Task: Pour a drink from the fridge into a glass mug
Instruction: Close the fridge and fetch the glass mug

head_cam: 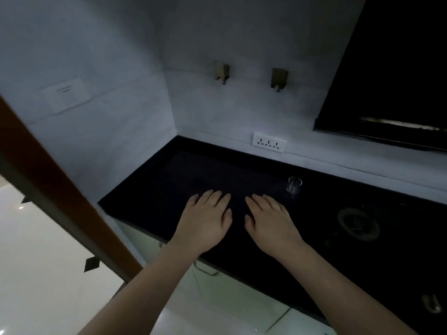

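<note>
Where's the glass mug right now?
In the head view, the glass mug stands upright on the dark counter, just beyond and to the right of the right hand, below the wall socket.

Hob [358, 224] dim and indistinct, dark hood [391, 68] cut by right edge, glass mug [294, 184] faint

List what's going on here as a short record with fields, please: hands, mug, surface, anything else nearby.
left hand: flat, fingers straight, over the counter, holding nothing
right hand: flat, fingers straight, holding nothing
glass mug: upright on the counter, beyond the right hand, looks empty
counter: dark
stove burner: right of the hands
wall socket: above the counter's back edge
drink, fridge: not in view
</note>
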`<move>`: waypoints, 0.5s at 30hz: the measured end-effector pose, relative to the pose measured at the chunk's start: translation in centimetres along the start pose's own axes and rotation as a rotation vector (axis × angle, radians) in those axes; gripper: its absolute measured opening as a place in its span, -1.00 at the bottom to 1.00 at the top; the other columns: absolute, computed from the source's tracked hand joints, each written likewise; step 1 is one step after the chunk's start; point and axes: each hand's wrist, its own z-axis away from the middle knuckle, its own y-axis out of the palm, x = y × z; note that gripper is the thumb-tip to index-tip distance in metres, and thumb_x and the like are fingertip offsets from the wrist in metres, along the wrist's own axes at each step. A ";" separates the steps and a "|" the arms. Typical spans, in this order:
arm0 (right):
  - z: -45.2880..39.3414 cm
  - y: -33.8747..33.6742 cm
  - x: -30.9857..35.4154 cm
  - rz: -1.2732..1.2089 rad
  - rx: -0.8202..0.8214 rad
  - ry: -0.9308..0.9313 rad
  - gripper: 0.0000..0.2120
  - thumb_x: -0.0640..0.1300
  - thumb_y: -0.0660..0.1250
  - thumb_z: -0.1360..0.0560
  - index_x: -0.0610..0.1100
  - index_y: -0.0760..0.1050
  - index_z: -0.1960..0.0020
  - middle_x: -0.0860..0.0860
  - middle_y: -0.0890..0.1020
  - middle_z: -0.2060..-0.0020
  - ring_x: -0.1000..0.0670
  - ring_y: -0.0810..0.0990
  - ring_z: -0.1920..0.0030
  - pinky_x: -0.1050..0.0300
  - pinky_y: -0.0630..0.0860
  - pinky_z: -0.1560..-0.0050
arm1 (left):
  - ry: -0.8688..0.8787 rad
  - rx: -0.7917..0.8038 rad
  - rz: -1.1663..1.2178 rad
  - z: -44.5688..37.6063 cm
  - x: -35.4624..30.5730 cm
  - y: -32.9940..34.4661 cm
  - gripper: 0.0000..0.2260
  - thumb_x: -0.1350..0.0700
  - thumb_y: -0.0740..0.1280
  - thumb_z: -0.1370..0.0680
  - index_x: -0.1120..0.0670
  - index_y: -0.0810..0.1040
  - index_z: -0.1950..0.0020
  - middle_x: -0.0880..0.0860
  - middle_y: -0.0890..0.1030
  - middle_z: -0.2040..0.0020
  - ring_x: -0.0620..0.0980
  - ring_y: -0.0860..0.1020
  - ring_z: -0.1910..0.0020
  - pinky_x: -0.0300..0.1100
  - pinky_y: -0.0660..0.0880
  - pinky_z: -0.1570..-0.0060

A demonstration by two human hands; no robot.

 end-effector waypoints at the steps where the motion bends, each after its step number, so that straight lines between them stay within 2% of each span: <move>1: -0.4 -0.1 -0.7 -0.001 -0.005 0.014 -0.46 0.10 0.00 -0.64 -0.02 0.07 -0.58 0.01 0.17 -0.55 -0.05 0.08 -0.54 0.02 0.00 -0.51 | 0.025 0.003 0.008 -1.2 -0.5 0.2 -0.51 -0.10 -0.06 -0.66 -0.03 0.24 -0.57 -0.02 0.31 -0.54 -0.04 0.21 -0.53 0.02 0.15 -0.48; 8: -2.8 0.0 -5.1 0.012 -0.033 0.165 -0.46 0.10 0.02 -0.63 -0.02 0.10 -0.57 0.01 0.19 -0.55 -0.03 0.09 -0.54 0.02 0.03 -0.51 | 0.188 0.023 0.054 -8.3 -2.5 2.2 -0.51 -0.10 -0.06 -0.66 -0.02 0.22 -0.57 -0.01 0.29 -0.55 -0.03 0.18 -0.54 0.03 0.12 -0.49; 15: -5.7 1.4 -6.6 0.050 -0.074 0.361 -0.47 0.09 0.04 -0.62 -0.03 0.14 -0.56 0.00 0.24 -0.53 -0.03 0.15 -0.52 0.02 0.12 -0.50 | 0.371 0.052 0.121 -15.2 -2.0 5.3 -0.53 -0.05 -0.01 -0.67 0.02 0.21 -0.58 0.02 0.29 -0.55 -0.01 0.19 -0.54 -0.01 0.11 -0.50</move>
